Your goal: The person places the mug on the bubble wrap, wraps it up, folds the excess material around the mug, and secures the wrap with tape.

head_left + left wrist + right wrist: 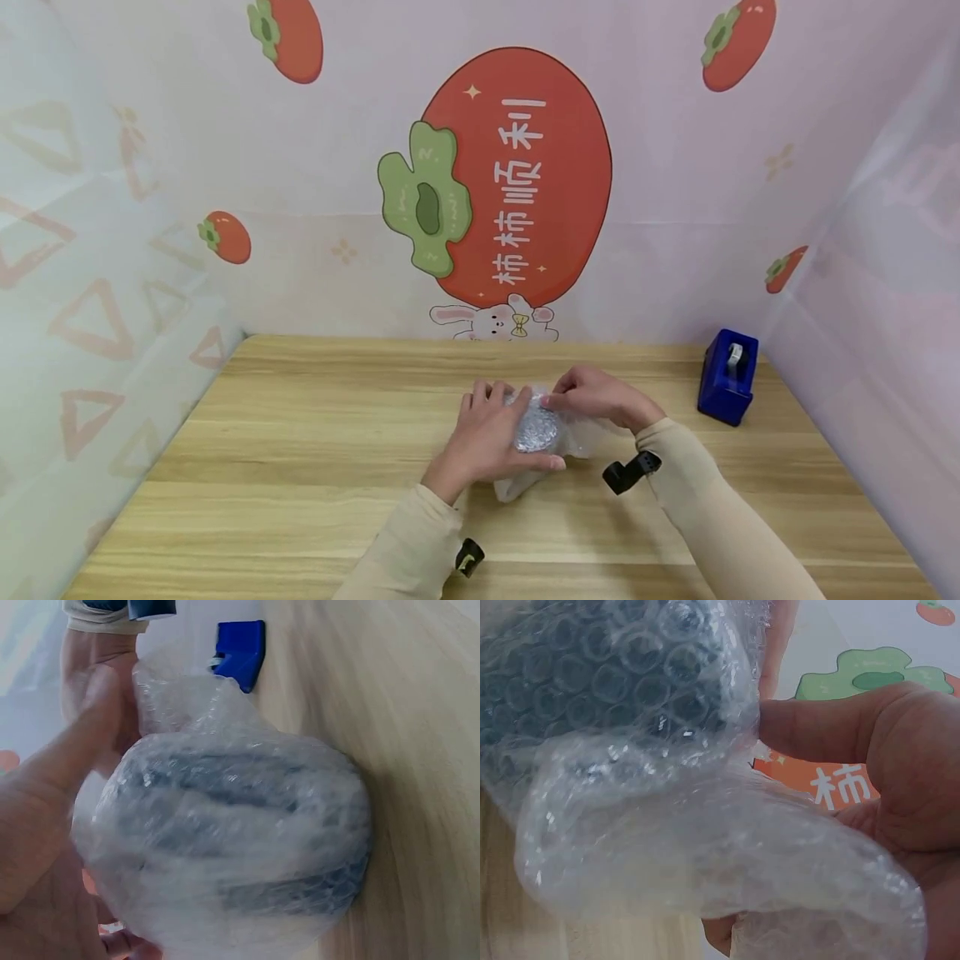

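A rounded bundle in clear bubble wrap (538, 429) rests on the wooden table, with a dark bluish object showing through its layers in the left wrist view. My left hand (487, 433) grips it from the left, fingers over the far side and thumb along the near side. At the bundle's far right edge, my right hand (596, 396) pinches the wrap between thumb and fingers. A loose flap of bubble wrap (705, 847) hangs below the bundle in the right wrist view, and part of my right hand's fingers is hidden behind it.
A blue tape dispenser (726, 383) with a roll in it stands at the back right of the table (300, 467). A printed backdrop (645, 275) rises behind the table, with similar sheets along the left and right sides.
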`<state>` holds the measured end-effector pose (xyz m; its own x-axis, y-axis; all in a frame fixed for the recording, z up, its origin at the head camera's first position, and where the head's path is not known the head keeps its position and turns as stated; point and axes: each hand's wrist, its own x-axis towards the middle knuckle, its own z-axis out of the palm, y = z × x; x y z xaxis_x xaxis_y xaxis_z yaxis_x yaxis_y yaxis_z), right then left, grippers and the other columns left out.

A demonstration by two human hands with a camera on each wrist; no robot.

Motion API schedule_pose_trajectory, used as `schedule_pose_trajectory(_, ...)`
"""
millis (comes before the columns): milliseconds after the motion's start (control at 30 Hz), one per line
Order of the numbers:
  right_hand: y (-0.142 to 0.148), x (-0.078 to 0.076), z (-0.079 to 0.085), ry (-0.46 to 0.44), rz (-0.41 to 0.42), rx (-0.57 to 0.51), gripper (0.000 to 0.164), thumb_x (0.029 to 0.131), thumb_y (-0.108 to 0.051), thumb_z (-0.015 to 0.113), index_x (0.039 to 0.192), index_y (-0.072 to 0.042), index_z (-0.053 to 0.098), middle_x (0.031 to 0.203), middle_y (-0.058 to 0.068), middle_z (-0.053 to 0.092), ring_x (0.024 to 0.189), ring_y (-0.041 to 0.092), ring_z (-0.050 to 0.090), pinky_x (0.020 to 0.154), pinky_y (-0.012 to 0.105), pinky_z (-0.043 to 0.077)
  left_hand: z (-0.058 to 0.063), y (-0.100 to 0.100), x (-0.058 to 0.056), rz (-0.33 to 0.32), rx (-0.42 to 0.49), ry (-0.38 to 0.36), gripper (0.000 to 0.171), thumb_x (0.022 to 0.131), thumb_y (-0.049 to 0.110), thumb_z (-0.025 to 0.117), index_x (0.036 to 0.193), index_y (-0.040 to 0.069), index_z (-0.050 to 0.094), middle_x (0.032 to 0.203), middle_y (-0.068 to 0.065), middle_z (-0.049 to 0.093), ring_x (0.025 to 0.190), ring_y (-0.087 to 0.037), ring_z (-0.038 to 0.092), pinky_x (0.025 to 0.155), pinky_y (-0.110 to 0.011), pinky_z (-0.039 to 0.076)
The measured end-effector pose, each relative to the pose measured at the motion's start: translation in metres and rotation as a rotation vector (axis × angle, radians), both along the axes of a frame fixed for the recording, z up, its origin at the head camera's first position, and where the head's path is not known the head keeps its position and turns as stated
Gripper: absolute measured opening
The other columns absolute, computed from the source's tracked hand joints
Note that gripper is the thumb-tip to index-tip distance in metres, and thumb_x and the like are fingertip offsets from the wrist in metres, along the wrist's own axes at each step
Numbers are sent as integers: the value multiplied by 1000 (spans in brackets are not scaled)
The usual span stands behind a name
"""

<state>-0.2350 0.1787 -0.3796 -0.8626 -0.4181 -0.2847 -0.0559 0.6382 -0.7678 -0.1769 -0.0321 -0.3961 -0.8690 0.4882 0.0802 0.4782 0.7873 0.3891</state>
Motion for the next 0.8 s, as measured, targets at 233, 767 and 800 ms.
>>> schedule_pose_trajectory(233,-4,-5,6,-12,14,27,19,95,-18,69,88,-1,75,77,4,65,71,16,58,63,29,50,6,-18,-7,-109,225,-225,60,108,44,41,154,5,42,147,-15,47,130,-33,33,106,-55,32)
schedule_pose_trajectory(767,-6,-11,14,-11,68,189,33,94,-30,72,116,-6,75,114,6,70,102,20,60,85,38,52,6,-25,-10,-120,150,-209,76,88,40,79,153,14,48,129,-9,52,118,-26,38,97,-42,44)
schedule_pose_trajectory(800,-8,-11,16,-2,89,224,35,95,-31,71,119,-6,73,119,7,69,104,22,61,86,40,53,7,-24,-10,-116,139,-202,77,88,41,79,153,14,48,126,-8,52,116,-25,39,94,-41,44)
